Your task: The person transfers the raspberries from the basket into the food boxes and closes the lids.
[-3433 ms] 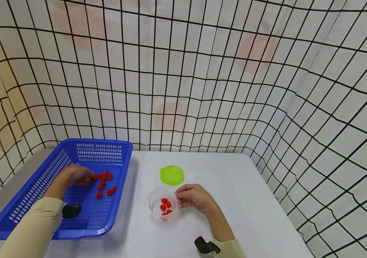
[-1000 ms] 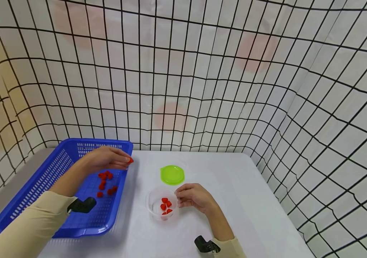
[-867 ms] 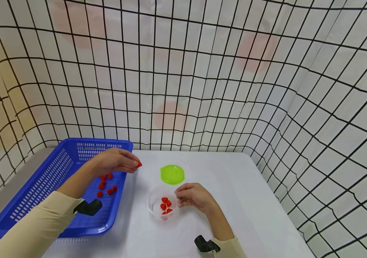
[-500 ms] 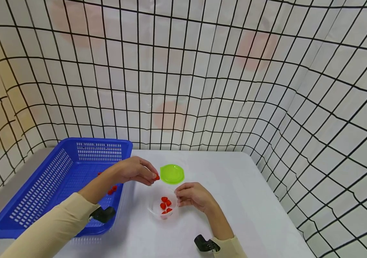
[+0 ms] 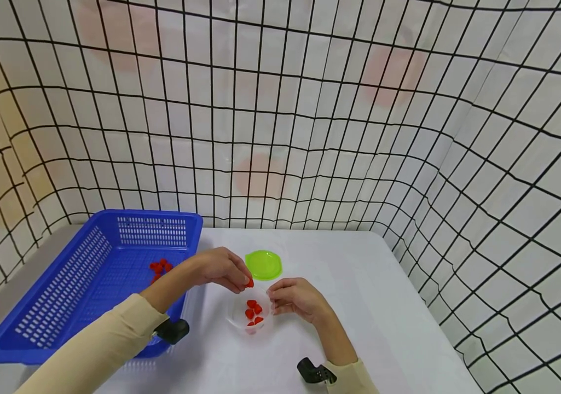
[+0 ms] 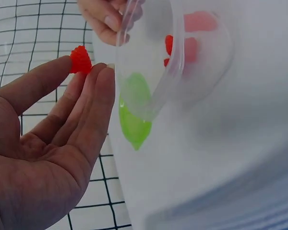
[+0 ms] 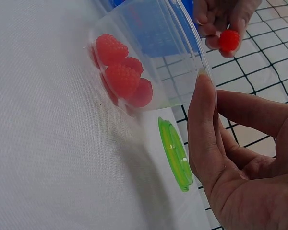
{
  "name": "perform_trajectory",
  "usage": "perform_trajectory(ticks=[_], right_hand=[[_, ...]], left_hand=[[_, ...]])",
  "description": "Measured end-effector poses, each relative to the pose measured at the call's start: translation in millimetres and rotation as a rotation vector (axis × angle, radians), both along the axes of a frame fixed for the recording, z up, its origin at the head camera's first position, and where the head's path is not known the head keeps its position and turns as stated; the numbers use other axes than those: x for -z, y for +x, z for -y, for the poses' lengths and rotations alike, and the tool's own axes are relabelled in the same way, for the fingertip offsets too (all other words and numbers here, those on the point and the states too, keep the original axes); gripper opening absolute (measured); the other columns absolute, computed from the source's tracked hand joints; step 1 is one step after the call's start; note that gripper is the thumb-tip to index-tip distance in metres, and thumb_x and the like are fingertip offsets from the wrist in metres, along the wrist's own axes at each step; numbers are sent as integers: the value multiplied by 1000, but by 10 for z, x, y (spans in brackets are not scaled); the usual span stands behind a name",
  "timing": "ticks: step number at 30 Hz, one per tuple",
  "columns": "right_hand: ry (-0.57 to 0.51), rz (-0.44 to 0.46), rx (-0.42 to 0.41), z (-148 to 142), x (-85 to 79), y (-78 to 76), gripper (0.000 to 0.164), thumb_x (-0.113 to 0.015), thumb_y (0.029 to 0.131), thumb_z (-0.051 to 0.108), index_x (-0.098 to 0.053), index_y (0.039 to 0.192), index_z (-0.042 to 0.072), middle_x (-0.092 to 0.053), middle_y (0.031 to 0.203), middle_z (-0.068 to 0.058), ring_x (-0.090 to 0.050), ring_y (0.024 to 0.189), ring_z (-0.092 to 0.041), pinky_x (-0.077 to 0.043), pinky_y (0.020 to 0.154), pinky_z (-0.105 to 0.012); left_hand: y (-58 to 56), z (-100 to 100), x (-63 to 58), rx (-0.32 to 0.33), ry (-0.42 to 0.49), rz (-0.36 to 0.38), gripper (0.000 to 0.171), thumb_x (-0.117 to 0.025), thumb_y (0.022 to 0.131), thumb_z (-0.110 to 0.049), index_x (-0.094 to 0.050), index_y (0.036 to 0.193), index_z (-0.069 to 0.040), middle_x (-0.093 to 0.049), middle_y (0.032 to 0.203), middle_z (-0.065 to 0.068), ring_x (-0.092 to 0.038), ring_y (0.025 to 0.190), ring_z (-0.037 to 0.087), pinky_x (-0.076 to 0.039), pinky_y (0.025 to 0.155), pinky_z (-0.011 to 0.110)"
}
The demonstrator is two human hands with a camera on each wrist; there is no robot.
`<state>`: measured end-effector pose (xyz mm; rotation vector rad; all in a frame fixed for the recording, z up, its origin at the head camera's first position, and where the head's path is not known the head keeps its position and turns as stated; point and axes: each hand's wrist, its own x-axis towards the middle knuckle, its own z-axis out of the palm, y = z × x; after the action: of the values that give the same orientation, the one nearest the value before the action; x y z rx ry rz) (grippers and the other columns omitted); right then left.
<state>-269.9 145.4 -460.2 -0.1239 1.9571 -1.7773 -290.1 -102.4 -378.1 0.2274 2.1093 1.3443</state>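
From where I stand, the person's left hand [image 5: 223, 269] pinches one red raspberry [image 7: 229, 40] between thumb and fingertips, holding it up near the far rim of a clear plastic container [image 5: 236, 316], not touching it. The right hand [image 5: 297, 301] has its thumb and fingers clamped on the container's wall at the rim, on the side away from the basket. The two hands are near each other but apart. Several loose raspberries [image 7: 122, 79] lie together on the bottom of the container, which stands upright on the white counter [image 5: 344, 306]. Just beyond it lies a flat green lid [image 5: 263, 265]. Over on the person's left sits a blue slotted basket [image 5: 113, 284], with more berries [image 5: 162, 266] clustered inside, partly hidden behind the left forearm. Both wrists carry small black devices over cream sleeves [image 5: 98, 342].
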Motion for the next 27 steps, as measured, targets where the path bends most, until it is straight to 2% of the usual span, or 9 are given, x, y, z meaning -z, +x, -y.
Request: perform_trajectory(ticks=[6,13,20,27], right_hand=[[0,2,7,-6,2,2,31,-68,96,17,-67,114,-8,-68,86,-6,-67,75,-18,-63,76,-31],[-12,1,2,-12,6,-9,30,-68,96,16,-67,113,-9,-68,85,-6,-67,74,-17,-63,76,-30],[-11,-9,-2,-10,-7,-11,33,-67,96,16,-65,116,-11,-69,85,-5,-67,74,-17,-63,76,-30],[-19,-2,-2,-3,-4,6,30,-67,96,15,-66,114,-10,-69,84,-6,-66,73,-17,-64,76,-31]], left_hand=[[-9,-64,40,14,-9,22,20,-74,89,-9,-74,107,1,-76,96,12,-75,92,31,-61,90,41],[-17,-64,72,-14,-50,7,20,-74,89,-7,-75,107,1,-76,95,11,-75,94,31,-62,88,39],[-48,-64,85,-27,-67,-2,19,-73,89,-7,-76,106,1,-77,96,11,-73,102,35,-61,90,40],[-72,-74,117,-44,-92,-11,19,-74,88,-8,-77,105,0,-77,96,10,-73,101,34,-62,89,37]])
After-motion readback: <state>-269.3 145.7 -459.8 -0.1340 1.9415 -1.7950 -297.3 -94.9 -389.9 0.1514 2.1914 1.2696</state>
